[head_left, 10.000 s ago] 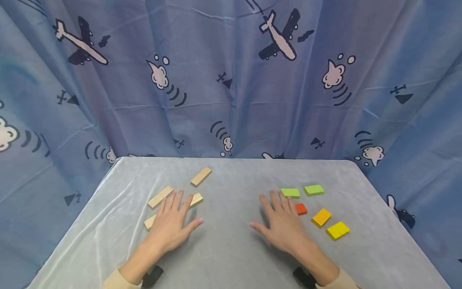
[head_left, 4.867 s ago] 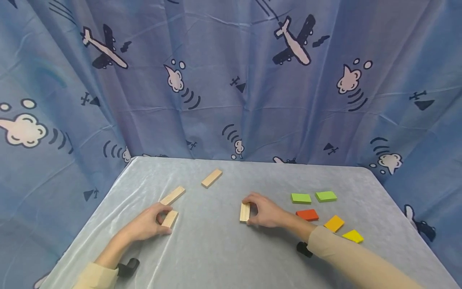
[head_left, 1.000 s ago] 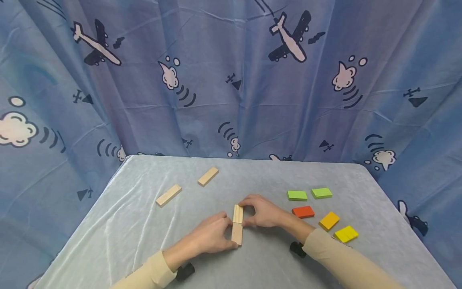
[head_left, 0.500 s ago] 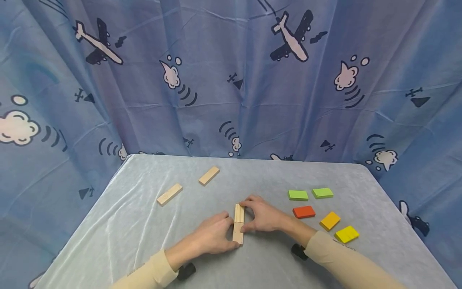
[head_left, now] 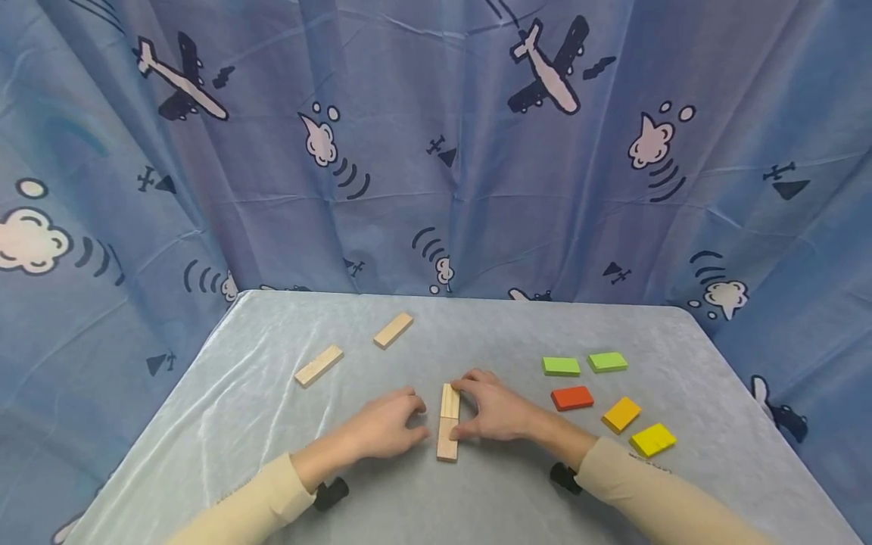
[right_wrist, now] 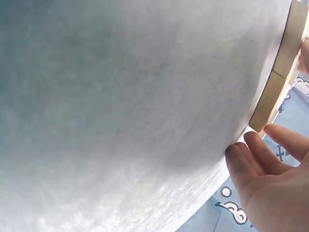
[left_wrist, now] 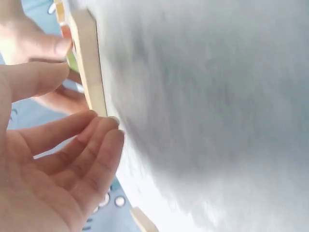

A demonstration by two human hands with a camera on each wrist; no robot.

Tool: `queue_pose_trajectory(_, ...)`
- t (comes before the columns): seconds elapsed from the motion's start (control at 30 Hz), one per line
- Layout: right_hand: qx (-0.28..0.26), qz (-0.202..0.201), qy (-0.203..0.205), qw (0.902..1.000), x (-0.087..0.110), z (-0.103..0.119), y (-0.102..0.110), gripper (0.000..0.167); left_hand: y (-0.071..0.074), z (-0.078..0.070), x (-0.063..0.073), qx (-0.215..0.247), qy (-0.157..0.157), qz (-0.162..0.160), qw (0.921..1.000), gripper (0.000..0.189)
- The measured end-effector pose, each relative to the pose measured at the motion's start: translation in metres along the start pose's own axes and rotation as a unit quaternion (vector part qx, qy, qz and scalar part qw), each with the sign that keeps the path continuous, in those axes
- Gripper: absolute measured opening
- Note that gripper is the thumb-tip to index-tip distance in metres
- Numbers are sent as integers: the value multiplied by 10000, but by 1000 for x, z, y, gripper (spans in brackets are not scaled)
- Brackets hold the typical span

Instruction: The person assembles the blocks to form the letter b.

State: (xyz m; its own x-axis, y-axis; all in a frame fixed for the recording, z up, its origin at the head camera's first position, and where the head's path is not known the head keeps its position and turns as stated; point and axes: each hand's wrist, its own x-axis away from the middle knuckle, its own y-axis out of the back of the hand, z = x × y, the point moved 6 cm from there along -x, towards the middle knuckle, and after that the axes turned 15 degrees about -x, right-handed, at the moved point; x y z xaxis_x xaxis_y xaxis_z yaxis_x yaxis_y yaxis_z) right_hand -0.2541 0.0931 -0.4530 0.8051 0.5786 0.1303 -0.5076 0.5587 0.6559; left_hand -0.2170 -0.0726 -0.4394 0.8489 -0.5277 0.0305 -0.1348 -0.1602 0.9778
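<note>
Two plain wooden blocks lie end to end in one line on the table's middle in the head view: the far block [head_left: 450, 401] and the near block [head_left: 446, 448]. My right hand [head_left: 500, 407] holds them from the right, its fingertips at the far block's far end and its thumb against the near block's side. Left of them, my left hand [head_left: 384, 425] is apart from the near block, fingers loosely bent with nothing in them. The right wrist view shows the seam between the blocks and the fingers [right_wrist: 258, 150] at the far end.
Two more wooden blocks, one at left [head_left: 319, 367] and one farther back [head_left: 393, 331], lie on the grey-white cloth [head_left: 259, 424]. To the right are two green blocks [head_left: 561, 367], a red block [head_left: 572, 398], an orange block [head_left: 621, 414] and a yellow block [head_left: 652, 440]. A blue curtain [head_left: 381, 151] hangs behind.
Both held wooden blocks came from the left group to the middle and were joined end to end. My left hand has just let go and moved left; my right thumb has shifted onto the near block.
</note>
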Motion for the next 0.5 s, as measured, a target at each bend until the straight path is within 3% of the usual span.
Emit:
queue_pose_trajectory(0.27, 34, -18, -79, 10000, 2, 3, -2, 79, 23, 24, -11, 149, -15, -389, 9991, 28)
queue_pose_trajectory(0.5, 45, -71, -78, 9999, 5, 2, -4, 80, 50, 45, -22, 86, -9, -1096, 9939, 24)
